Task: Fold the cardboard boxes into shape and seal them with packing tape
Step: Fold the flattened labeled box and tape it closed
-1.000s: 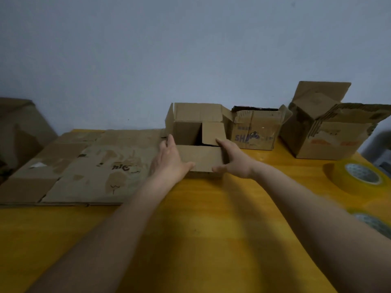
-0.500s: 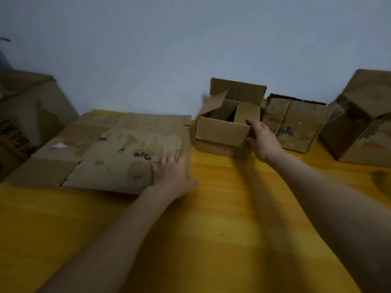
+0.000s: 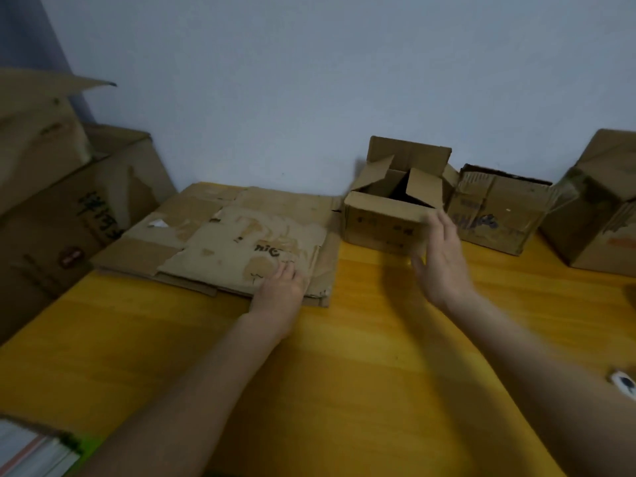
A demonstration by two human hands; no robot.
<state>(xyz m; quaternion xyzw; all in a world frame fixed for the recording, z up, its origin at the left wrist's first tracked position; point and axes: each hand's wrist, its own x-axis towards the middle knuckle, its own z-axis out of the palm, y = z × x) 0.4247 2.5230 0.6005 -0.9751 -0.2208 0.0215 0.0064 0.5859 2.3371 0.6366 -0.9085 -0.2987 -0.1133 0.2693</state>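
cardboard sheets (image 3: 241, 239) lying flat at table's (image 3: 344, 373) left under left hand (image 3: 280, 292), fingers pressing flat, looking light, floppy, best lifted by an edge; right hand (image 3: 442, 259) hovering relaxed, fingers straight, beside small open box (image 3: 385, 222).

Makeshift packing room – worn cartons (image 3: 392, 215) on yellow table (image 3: 344, 373).
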